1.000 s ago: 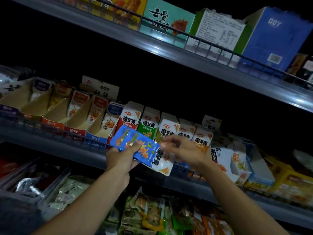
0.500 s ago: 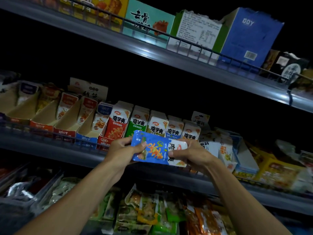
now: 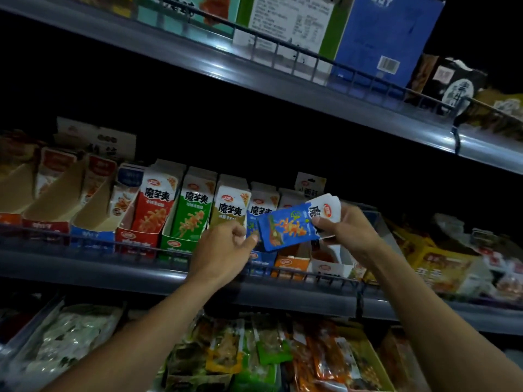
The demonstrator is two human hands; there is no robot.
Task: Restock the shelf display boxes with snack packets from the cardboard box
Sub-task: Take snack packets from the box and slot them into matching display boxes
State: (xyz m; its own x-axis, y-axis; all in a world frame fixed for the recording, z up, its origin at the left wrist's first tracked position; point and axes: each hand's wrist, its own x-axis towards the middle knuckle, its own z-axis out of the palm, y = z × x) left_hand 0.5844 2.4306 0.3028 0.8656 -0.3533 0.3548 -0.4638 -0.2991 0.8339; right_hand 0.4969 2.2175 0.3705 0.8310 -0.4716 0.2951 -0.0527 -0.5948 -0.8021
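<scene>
Packets (image 3: 294,226), blue and white, have moved right since a moment ago and now sit tilted in front of the blue display box (image 3: 259,222), above the wire rail (image 3: 147,247). My right hand (image 3: 346,232) pinches their white end; my left hand (image 3: 223,251) has let go and hangs with fingers loosely curled, just left of them. Behind the rail, the red box (image 3: 152,210), green box (image 3: 192,216) and olive box (image 3: 230,207) stand full of upright packets, while the slanted boxes (image 3: 56,199) further left look almost bare.
</scene>
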